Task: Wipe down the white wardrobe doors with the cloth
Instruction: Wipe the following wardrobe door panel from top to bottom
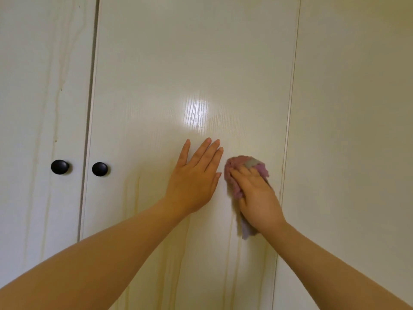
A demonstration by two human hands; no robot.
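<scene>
**Step in hand:** wiping the middle wardrobe door, at knob height near its right edge. The right hand presses the cloth against the door face. Its fingers are curled over the bunched pink fabric and grip it, and a loose tail hangs out beneath the hand. The left hand lies flat on the same door with fingers straight, holding nothing. It sits just beside the cloth on its left and appears to brace the door.

**Cloth position:** under and ahead of the right hand's fingers, in contact with the door, near the seam with the right-hand panel.

**Progress:** faint yellowish vertical streaks show on the lower part of this door and on the left wardrobe door, so the work appears unfinished.

**Next move:** it likely calls for firm strokes downward over the streaks, then across toward the black knobs.
</scene>
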